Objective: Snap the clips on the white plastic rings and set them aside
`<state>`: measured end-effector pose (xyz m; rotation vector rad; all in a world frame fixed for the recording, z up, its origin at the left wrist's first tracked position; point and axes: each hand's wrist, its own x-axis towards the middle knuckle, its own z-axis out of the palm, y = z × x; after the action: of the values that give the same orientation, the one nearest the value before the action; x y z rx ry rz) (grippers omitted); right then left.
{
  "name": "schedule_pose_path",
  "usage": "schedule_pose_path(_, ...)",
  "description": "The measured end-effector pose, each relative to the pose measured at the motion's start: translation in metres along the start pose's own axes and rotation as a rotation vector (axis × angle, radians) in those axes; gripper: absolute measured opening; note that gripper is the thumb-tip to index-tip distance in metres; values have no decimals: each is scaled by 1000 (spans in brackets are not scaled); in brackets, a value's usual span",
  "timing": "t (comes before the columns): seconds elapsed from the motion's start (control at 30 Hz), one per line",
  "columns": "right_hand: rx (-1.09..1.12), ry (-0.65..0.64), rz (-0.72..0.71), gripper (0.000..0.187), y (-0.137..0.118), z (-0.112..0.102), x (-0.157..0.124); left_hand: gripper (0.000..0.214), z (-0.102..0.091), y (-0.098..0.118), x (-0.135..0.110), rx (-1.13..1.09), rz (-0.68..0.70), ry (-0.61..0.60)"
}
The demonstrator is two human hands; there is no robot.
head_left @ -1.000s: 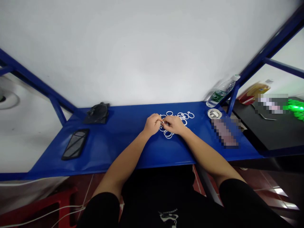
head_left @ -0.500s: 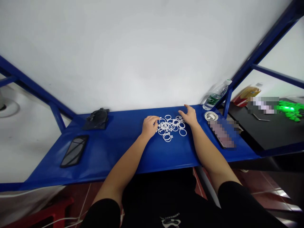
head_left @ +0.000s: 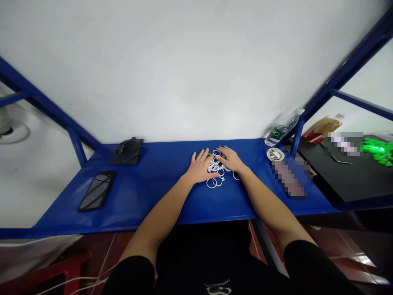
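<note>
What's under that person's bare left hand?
Thin white rings show beside the bare left hand, on the glossy blue tabletop. What lies directly beneath its palm is covered, so I cannot tell whether more rings are there.

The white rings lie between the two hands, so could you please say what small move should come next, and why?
Perhaps draw the left hand and right hand slightly together, bunching the white rings: both hands are open at opposite sides of them, and one ring is partly hidden by the right wrist.
</note>
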<state>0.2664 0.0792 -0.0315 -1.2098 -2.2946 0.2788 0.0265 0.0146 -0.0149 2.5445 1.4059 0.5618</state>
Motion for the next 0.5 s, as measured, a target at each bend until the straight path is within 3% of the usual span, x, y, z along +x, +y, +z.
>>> schedule_pose_path(0.1,15,-48,-94,49,-12,4,-1,95,1,-9,-1,-16,17,-70)
schedule_pose_path(0.2,-10,-72,-91,46,-21,7,-2,93,-2,-15,-3,-25,25,-80)
schedule_pose_path(0.5,43,-86,-161,34,-52,8,-1,65,-14,-24,-2,-93,-21,69)
